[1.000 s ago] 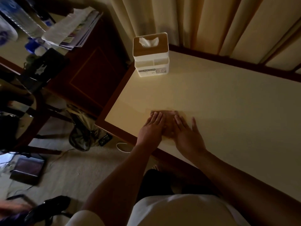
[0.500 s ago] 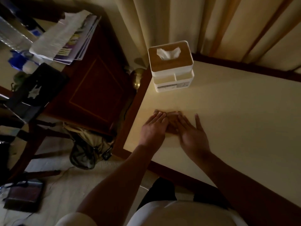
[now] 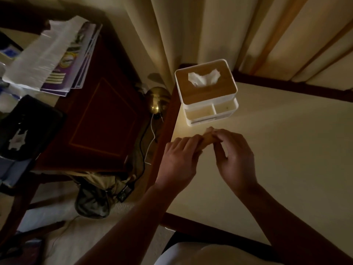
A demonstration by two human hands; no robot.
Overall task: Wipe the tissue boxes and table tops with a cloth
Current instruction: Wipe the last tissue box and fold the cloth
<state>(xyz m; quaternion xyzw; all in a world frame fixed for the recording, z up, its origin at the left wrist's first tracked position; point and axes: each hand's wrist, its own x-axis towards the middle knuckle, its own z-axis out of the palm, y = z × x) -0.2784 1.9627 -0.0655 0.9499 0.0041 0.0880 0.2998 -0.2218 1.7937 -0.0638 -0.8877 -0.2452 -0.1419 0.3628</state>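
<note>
Since the light is dim, the cloth [image 3: 207, 140] reads only as a small tan wad, and whether it is folded or bunched I cannot tell. It sits between the two hands, low over the counter [image 3: 286, 159]. The left hand [image 3: 178, 161] curls its fingers round the cloth's left end, and the right hand [image 3: 236, 161] pinches the right end with thumb and fingertips.

The tissue box [image 3: 217, 93] stands straight ahead of both hands, just beyond the fingertips and apart from them. Its long axis runs across from left to right. The right hand's fingertips reach nearest it, so a short push forward would likely bring the cloth to the front tray first.

The box is white plastic with rounded corners, topped by a wood-grain lid whose slot lets out a crumpled white tissue. Its front tray is split into two open compartments. The counter is smooth and pale cream, with a dark wooden rim.
</note>
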